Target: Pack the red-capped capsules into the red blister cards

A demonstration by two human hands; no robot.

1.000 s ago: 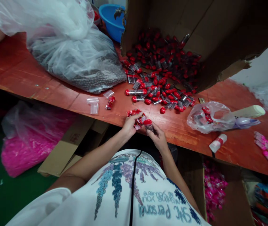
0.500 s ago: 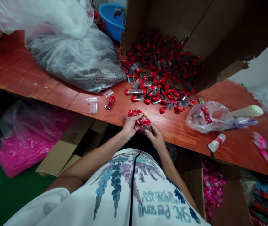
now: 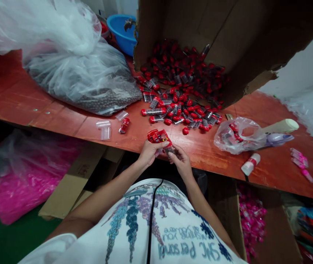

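Observation:
My left hand (image 3: 147, 154) is closed round a bunch of red printed sleeve labels (image 3: 158, 136) at the near edge of the red table (image 3: 63, 121). My right hand (image 3: 180, 161) pinches a small clear vial (image 3: 170, 149) right beside them; both hands meet at the table edge. Beyond them lies a heap of red-capped vials (image 3: 178, 106) spilling from a tipped cardboard box (image 3: 228, 33). One labelled vial (image 3: 124, 125) and a few clear caps (image 3: 105, 129) lie to the left.
A big clear bag of dark beads (image 3: 85, 77) lies at the back left, a blue bowl (image 3: 122, 29) behind it. A small plastic bag (image 3: 236, 135), a cream tube (image 3: 280, 126) and a white bottle (image 3: 250, 164) sit right. Pink-filled bags and boxes stand under the table.
My right hand has brought the vial in against the labels in my left hand, and its red cap no longer shows. The view has tilted slightly.

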